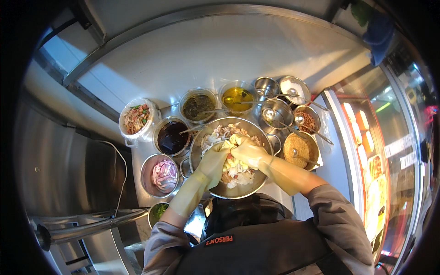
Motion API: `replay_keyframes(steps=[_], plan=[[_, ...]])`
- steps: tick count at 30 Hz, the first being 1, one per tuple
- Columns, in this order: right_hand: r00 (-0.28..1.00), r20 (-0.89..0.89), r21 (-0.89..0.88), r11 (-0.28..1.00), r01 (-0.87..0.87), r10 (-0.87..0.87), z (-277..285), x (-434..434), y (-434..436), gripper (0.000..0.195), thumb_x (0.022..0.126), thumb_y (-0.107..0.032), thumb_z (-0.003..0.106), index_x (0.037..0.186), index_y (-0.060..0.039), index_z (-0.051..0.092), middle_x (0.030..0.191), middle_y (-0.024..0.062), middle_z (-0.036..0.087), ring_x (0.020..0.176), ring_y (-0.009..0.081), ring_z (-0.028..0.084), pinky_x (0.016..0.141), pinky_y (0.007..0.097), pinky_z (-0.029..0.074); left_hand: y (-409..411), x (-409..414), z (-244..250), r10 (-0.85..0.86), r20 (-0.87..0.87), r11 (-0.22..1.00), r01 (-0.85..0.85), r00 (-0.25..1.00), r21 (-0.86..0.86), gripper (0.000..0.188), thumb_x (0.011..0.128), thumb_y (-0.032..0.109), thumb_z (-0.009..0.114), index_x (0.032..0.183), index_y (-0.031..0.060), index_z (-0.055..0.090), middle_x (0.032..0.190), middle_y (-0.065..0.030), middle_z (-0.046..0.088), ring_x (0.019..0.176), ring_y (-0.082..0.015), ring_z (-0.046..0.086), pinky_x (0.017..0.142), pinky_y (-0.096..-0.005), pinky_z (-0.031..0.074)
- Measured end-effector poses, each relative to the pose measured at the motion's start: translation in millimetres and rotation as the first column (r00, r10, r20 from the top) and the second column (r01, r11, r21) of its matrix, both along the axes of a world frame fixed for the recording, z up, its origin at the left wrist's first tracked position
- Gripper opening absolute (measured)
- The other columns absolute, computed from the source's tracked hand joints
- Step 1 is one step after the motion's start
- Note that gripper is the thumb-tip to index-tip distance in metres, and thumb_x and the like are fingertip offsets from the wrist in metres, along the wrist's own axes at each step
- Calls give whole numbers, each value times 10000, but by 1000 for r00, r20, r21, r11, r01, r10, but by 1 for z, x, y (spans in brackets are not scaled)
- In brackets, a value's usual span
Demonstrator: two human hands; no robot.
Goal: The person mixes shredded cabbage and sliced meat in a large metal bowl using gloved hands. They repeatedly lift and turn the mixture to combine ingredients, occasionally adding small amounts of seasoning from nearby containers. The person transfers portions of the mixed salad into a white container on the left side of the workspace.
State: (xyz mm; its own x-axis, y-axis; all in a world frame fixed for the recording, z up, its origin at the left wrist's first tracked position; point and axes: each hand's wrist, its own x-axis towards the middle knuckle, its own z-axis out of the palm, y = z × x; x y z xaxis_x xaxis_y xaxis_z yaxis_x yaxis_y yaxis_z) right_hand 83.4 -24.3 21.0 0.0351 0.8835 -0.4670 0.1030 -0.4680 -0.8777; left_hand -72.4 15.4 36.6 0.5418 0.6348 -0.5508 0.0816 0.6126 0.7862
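A round steel basin [199, 137] with two loop handles stands before me. Inside it lies a heap of shredded pale meat [240, 179], with some browner strips and whitish pieces. My left hand [217, 158] and my right hand [248, 151], both in yellowish translucent gloves, meet above the middle of the heap. Their fingers are curled together around some of the pale meat, with a small reddish bit showing between them. The gloved fingers hide most of what is gripped.
Around the basin stand a tub of dark sauce [171, 136], sliced onion [165, 174], herb liquid [197, 106], yellow oil [235, 98], peanuts [306, 121] and tan granules [297, 147]. Several ladle handles jut outward. A bagged bowl of mixed food [137, 118] sits left; a lit display case [367, 154] stands right.
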Motion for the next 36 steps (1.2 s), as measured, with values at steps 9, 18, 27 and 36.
replay_keyframes(steps=[9,18,27,36], plan=[[988,148,-54,997,48,-40,19,15,-43,353,946,-255,623,1210,-21,652,775,118,672,628,180,611,572,354,508,-8,-12,20,-127,-409,983,170,904,69,182,958,219,596,1008,75,694,829,-8,625,743,-124,597,706,-264,510],[661,653,-68,897,-436,371,-2,38,-28,726,971,-359,624,1576,-77,338,1493,245,508,1372,385,511,1139,413,417,-39,-6,-101,-266,-864,850,527,428,-1,633,969,502,520,1207,-71,648,1120,-260,720,1042,-330,723,882,-394,575],[420,715,-1,602,-798,558,-95,49,-42,302,954,-181,558,1210,-48,645,1136,172,675,989,332,698,823,414,575,-43,-27,-108,103,-982,934,324,160,151,356,924,265,564,1075,-39,673,1004,-203,758,915,-344,751,851,-417,577],[252,917,-111,804,-584,309,21,100,-40,349,972,-269,576,1211,-15,593,1011,187,679,888,352,697,795,480,584,-40,-18,-13,-22,-781,999,47,624,10,372,1017,298,496,1262,44,616,1126,-225,706,1024,-307,725,897,-443,568]])
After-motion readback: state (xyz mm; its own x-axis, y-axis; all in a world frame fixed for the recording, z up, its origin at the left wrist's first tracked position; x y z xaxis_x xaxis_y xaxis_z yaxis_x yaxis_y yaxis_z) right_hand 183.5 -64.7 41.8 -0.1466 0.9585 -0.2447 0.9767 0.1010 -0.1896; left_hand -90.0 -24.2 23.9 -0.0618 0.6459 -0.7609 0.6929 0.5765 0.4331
